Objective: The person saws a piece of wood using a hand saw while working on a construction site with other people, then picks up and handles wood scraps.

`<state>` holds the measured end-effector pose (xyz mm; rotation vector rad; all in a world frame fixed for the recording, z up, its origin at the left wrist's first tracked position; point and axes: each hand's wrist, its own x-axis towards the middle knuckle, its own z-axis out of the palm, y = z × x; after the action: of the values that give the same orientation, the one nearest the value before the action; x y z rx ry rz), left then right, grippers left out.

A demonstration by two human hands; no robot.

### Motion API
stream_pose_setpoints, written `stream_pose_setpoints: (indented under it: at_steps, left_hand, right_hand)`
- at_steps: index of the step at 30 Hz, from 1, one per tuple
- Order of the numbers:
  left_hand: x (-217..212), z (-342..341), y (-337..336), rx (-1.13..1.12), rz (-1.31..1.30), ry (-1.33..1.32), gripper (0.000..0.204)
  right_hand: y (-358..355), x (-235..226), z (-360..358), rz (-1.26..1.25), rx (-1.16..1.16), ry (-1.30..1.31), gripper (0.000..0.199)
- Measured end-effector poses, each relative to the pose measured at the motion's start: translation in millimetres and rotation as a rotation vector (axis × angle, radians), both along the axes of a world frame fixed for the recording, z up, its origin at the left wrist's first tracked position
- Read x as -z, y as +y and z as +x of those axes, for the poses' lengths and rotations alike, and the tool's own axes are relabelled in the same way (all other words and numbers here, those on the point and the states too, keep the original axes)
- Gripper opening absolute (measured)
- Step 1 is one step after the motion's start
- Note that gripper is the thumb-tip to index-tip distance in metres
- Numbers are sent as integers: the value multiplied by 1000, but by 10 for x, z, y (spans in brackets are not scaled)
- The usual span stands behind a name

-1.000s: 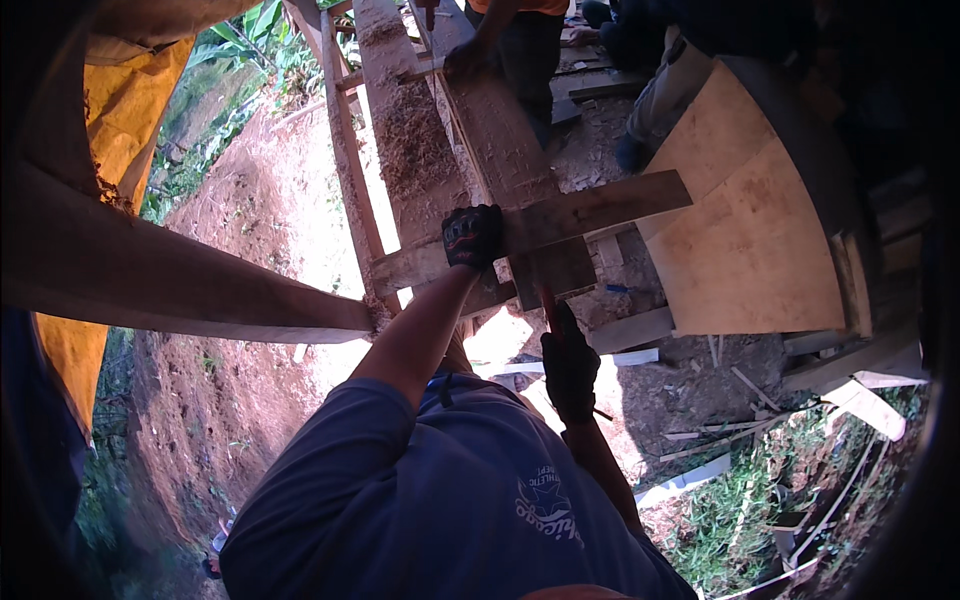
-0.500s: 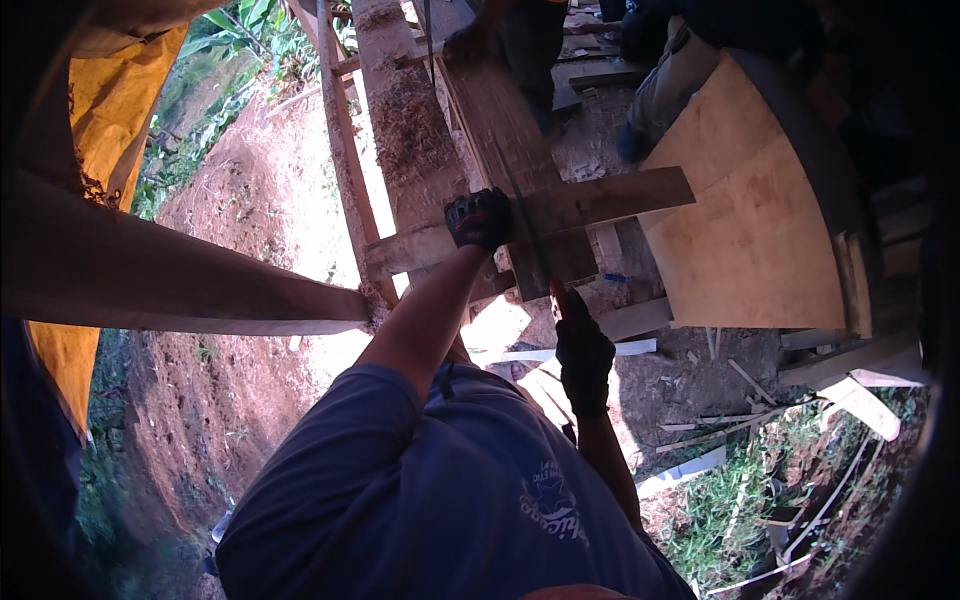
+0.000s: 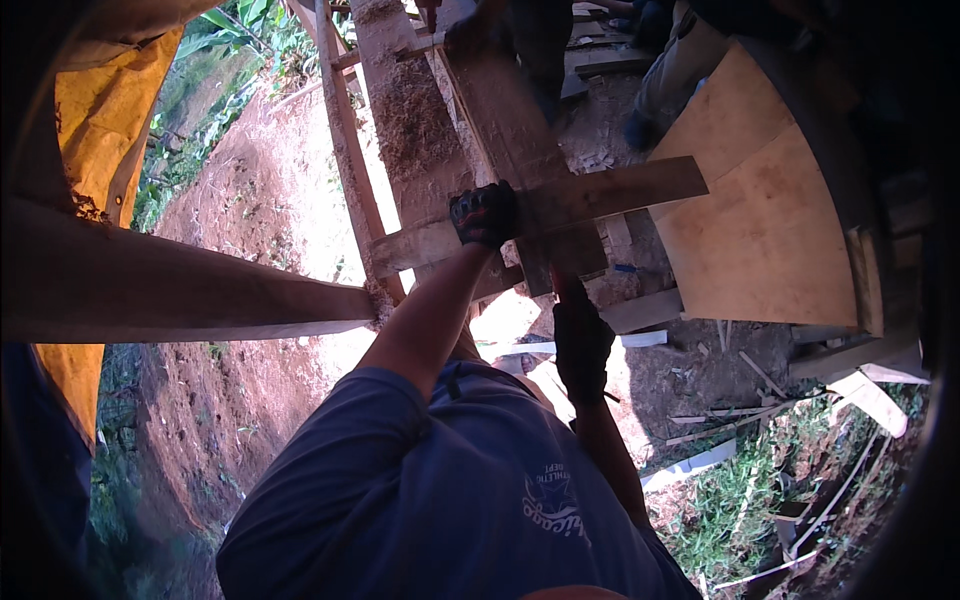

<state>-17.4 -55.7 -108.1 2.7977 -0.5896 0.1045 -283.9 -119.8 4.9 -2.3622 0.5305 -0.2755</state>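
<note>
My gloved left hand (image 3: 484, 213) presses down on a narrow wooden plank (image 3: 635, 190), its fingers bent over the wood. The plank lies crosswise on a wider board (image 3: 505, 115) that runs away from me. My right hand (image 3: 583, 350), also in a dark glove, is closed round the reddish handle (image 3: 564, 284) of what looks like a handsaw. Its thin dark blade (image 3: 534, 235) points away from me at the plank, just right of my left hand, and is hard to make out in the shade.
Another person's hand (image 3: 470, 35) rests near the wider board's far end. Sawdust covers a beam (image 3: 405, 125) beside it. A large plywood sheet (image 3: 765, 220) stands at the right, and a thick timber (image 3: 190, 285) juts in from the left. Offcuts litter the ground at the lower right.
The view has shifted slightly. My right hand and the handle have moved a little away from me, and the blade shows less clearly. My left hand stays on the plank.
</note>
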Motion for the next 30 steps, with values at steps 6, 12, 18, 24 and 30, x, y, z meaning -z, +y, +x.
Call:
stream_pose_setpoints:
  at_steps: [6, 12, 18, 24, 30]
  left_hand:
    - [110, -27, 31, -33, 14, 17, 45]
    - [-64, -5, -63, -51, -5, 22, 45]
    - [-153, -60, -63, 2, 54, 41, 45]
    - [-191, -85, -30, -51, 56, 56, 49]
    - [-329, -124, -80, -61, 61, 64, 51]
  right_hand:
    - [96, 141, 155, 22, 19, -173, 43]
    - [261, -14, -594, -244, -31, -89, 46]
    - [54, 73, 67, -155, -5, -112, 57]
    - [23, 198, 5, -129, -24, -97, 65]
    - [247, -27, -618, -41, 44, 60, 60]
